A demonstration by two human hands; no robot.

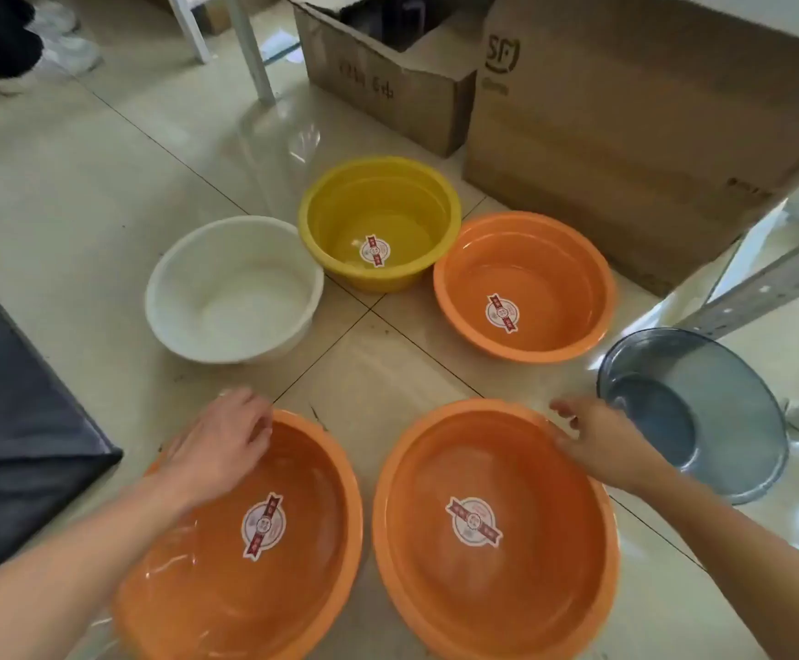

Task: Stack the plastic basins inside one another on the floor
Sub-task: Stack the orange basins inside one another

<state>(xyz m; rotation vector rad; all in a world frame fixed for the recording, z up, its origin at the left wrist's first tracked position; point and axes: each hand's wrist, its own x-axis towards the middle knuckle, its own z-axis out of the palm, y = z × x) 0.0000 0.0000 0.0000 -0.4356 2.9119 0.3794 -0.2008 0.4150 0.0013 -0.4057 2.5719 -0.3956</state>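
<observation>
Several plastic basins sit apart on the tiled floor. Two large orange basins lie nearest me, one on the left and one on the right, each with a round sticker inside. Behind them stand a white basin, a yellow basin, a smaller orange basin and a blue-grey translucent basin at the right. My left hand hovers over the far rim of the left orange basin, fingers loosely curled. My right hand rests on the far right rim of the right orange basin, fingers spread.
Two cardboard boxes, an open one and a large closed one, stand behind the basins. White metal legs rise at the back. A dark grey mat lies at the left. A metal shelf post slants at the right. Another person's shoes are at the top left.
</observation>
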